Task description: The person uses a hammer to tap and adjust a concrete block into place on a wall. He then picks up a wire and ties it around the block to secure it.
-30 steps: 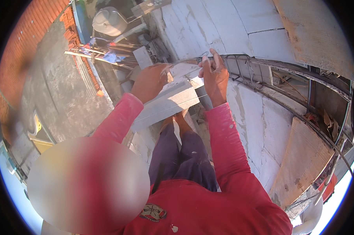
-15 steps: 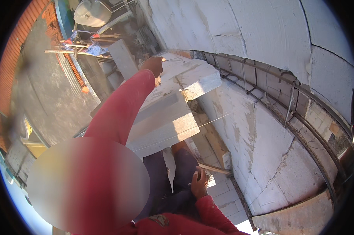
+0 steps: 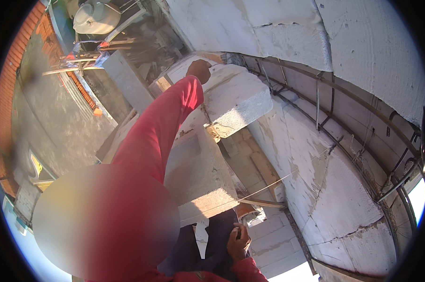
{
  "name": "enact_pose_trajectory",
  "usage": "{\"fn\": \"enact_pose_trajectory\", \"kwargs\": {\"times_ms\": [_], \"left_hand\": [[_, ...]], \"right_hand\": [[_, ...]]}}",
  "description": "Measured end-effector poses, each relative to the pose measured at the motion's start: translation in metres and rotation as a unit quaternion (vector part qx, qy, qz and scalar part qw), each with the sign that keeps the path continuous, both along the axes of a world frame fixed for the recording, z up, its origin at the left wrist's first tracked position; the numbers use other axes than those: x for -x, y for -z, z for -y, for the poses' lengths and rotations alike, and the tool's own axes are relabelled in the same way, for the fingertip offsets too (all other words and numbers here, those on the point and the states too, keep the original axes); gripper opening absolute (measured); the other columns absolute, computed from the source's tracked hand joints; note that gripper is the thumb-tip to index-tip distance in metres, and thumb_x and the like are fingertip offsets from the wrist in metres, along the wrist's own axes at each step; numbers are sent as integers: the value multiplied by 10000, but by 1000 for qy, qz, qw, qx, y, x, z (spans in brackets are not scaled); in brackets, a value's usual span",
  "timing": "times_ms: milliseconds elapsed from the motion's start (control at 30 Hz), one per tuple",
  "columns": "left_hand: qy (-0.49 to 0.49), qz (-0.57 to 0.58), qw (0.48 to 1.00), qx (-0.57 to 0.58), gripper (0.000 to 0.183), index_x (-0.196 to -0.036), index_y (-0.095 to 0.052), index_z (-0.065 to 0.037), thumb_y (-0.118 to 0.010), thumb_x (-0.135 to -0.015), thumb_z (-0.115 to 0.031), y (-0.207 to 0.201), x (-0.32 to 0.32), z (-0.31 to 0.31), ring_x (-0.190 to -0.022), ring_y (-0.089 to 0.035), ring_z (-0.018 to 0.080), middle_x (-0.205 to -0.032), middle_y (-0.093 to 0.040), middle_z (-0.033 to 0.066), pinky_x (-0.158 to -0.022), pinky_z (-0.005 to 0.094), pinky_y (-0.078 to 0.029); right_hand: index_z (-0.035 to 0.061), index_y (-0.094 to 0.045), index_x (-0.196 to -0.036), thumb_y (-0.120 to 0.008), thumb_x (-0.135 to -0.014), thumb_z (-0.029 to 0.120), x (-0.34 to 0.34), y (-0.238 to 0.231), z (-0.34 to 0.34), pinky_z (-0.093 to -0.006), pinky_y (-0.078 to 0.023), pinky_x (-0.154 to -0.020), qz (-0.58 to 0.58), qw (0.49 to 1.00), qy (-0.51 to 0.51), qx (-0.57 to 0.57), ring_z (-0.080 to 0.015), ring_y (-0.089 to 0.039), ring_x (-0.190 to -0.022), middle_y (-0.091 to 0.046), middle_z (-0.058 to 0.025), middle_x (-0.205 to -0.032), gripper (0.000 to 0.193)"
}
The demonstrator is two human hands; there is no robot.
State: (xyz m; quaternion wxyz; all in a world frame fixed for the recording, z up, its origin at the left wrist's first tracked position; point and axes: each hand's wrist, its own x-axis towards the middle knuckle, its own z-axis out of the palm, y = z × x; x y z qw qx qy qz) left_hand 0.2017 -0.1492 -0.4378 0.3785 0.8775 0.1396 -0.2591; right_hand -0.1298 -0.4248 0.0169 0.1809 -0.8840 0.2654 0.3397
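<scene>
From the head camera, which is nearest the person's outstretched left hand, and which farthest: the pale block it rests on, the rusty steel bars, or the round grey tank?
1. The pale block, nearest: the left hand rests on its top edge.
2. The rusty steel bars, off to the right along the wall top.
3. The round grey tank, farthest, at upper left down below.

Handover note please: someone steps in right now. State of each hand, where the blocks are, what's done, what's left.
Left hand: arm stretched out, fist resting on the far end of the upper white block; grip not visible.
Right hand: low by the legs, fingers curled, apparently around something small and dark; can't tell what.
Blocks: upper white block lies tilted across the lower white block, beside the white block wall with its steel rebar. A taut string runs across.
Done: upper block is up on the stack.
Left: it looks not yet squared or seated.
</scene>
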Motion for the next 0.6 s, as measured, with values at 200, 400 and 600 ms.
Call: {"fn": "enact_pose_trajectory", "kwargs": {"times_ms": [200, 400, 600], "left_hand": [[0, 47, 995, 83, 352, -1160, -720, -92, -566, -848, -35, 17, -15, 32, -1046, -679, 376, -1085, -722, 189, -942, 434, -528], [-103, 86, 973, 189, 305, -1124, -570, -44, -573, -836, 58, 23, -31, 60, -986, -691, 369, -990, -720, 186, -854, 429, -527], [-41, 73, 986, 141, 454, -1319, -528, -59, -544, -870, 14, 25, -33, 69, -1005, -696, 358, -1077, -719, 177, -865, 409, -544]], "right_hand": [[36, -696, -1049, -578, -908, 148, -4, 1, 3, -407, -559, -773, -44, 999, 0, 32, -297, -718, -813, -735, -169, -975, 215], [24, -700, -991, -568, -911, 148, -6, 5, 1, -356, -499, -658, -31, 999, -3, 39, -210, -605, -655, -667, -111, -785, 198], [25, -701, -992, -566, -914, 140, -19, 4, -5, -353, -504, -670, -59, 997, 39, 42, -215, -609, -656, -671, -109, -790, 194]]}}
